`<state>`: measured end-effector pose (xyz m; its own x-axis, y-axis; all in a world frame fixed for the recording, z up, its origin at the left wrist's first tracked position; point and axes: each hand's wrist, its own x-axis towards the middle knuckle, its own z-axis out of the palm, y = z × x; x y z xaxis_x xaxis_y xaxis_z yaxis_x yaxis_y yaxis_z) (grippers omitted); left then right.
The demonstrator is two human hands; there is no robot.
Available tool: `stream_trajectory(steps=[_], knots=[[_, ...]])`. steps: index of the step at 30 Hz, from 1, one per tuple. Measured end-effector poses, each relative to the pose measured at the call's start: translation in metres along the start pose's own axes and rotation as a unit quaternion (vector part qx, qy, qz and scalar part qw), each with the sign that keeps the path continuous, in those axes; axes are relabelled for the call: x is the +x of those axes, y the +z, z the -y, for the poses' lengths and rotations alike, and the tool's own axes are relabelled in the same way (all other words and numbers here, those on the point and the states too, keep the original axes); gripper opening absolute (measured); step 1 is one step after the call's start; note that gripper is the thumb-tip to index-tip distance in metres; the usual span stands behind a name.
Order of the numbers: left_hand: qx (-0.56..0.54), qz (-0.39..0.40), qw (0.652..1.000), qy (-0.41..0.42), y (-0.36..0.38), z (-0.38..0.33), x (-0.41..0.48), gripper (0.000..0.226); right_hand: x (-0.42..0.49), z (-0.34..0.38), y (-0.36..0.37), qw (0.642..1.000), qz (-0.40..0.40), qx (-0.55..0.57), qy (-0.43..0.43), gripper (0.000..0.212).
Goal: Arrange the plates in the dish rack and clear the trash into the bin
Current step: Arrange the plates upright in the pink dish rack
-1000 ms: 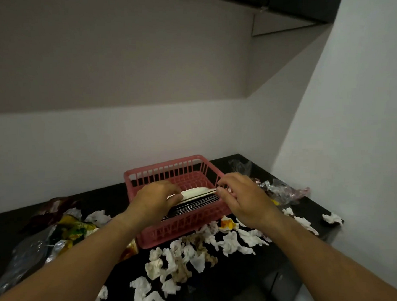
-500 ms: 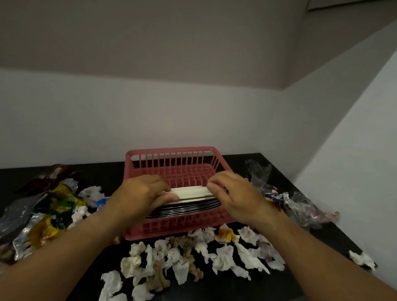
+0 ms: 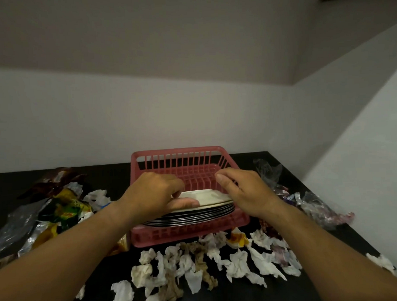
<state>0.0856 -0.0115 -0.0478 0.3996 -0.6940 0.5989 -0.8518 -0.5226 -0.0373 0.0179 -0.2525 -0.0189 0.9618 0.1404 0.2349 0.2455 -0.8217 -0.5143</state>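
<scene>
Left hand (image 3: 154, 193) and right hand (image 3: 247, 193) seemingly clasp the top plate (image 3: 209, 196) stacked flat in the dish rack (image 3: 177, 151); tissues (image 3: 237, 263) and wrappers (image 3: 62, 207) lie uncleared.

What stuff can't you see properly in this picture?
Head view:
- Right hand: fingertips hidden under its own knuckles.
- Number of stacked metal plates under cream round plate in pink plastic dish rack: rims too thin, blurry.
- Shiny foil wrappers: cut by left edge.
- Trash bin: out of frame.
</scene>
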Motion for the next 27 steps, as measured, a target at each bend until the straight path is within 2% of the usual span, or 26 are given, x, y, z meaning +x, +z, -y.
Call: stream_trajectory(steps=[6,9,13,16,19,21,22,25,27], knots=[[0.021,-0.004,0.996,0.089,-0.003,0.004,0.005,0.062,-0.004,0.002,0.004,1.0,-0.004,0.004,0.015,0.03],[0.01,0.003,0.995,0.101,-0.005,0.005,0.013,0.061,-0.002,0.005,0.004,0.999,-0.019,0.024,0.023,0.03],[0.064,-0.06,0.987,0.131,-0.009,0.008,0.031,0.053,0.001,0.006,0.005,0.997,-0.018,0.061,0.05,0.028],[0.107,-0.081,0.986,0.098,-0.018,0.013,0.044,0.05,0.01,0.009,0.0,0.994,-0.008,0.085,0.066,0.026],[0.132,-0.07,0.988,-0.034,-0.022,0.003,0.053,0.049,0.024,0.012,-0.005,0.997,0.012,0.041,0.062,0.032],[0.076,-0.01,0.985,-0.152,-0.02,-0.007,0.056,0.052,0.035,0.012,-0.006,0.997,0.031,-0.039,0.057,0.026],[0.022,0.003,0.984,-0.179,-0.019,-0.01,0.053,0.057,0.04,0.012,-0.005,0.994,0.043,-0.078,0.06,0.021],[-0.169,0.02,0.972,-0.161,-0.022,-0.013,0.028,0.064,0.054,0.011,-0.002,0.986,0.06,-0.131,0.078,0.018],[-0.211,0.119,0.96,-0.139,-0.022,-0.013,0.004,0.065,0.06,0.009,-0.005,0.986,0.05,-0.137,0.085,0.019]])
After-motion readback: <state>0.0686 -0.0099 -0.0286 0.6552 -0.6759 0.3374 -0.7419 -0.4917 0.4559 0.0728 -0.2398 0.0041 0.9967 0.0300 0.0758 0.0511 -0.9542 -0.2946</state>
